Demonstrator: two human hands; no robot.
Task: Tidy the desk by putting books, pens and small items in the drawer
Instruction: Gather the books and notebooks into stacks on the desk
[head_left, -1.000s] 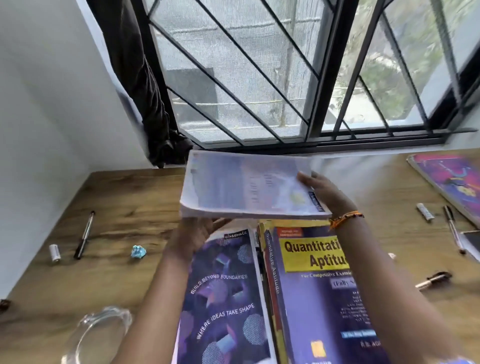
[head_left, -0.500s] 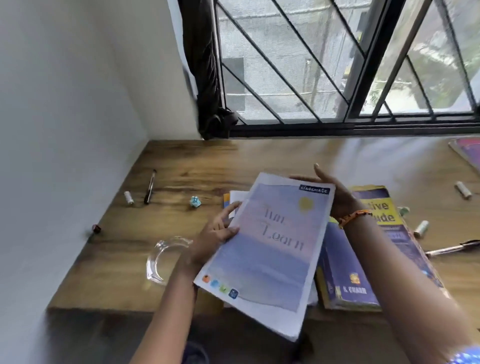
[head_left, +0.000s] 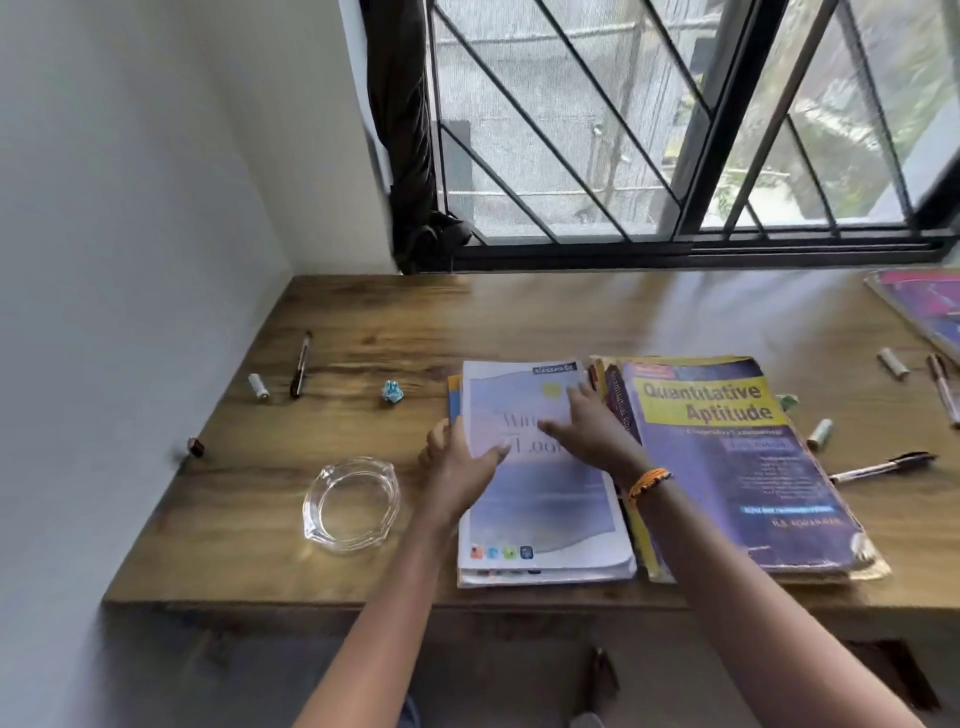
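- Wooden desk (head_left: 519, 322) set into a corner, white wall at left, barred window (head_left: 649, 130) behind; two forearms reach in from the near edge.
- One clear glass dish (head_left: 350, 504) near the front edge, left of the hands.
- One stack of notebooks (head_left: 540, 525) at centre front; the top one, pale blue, lies flat.
- Left hand (head_left: 460, 467): thumb on the top cover, fingers curled round the stack's left edge; right hand (head_left: 587, 423), an orange band at its wrist: fingers straight and spread, pressing flat on the cover.
- One thick book, "Quantitative Aptitude" (head_left: 737, 467), touching the stack's right side, on other volumes.
- Three pens: one right (head_left: 883, 466), one far right (head_left: 943, 395), one far left (head_left: 301, 365).
- Three small white cylinders: (head_left: 258, 386), (head_left: 820, 434), (head_left: 893, 362).
- One crumpled blue scrap (head_left: 393, 391); one small dark item (head_left: 196, 447) by the wall.
- One pink book (head_left: 924, 306) at the far right corner, cut off by the frame.
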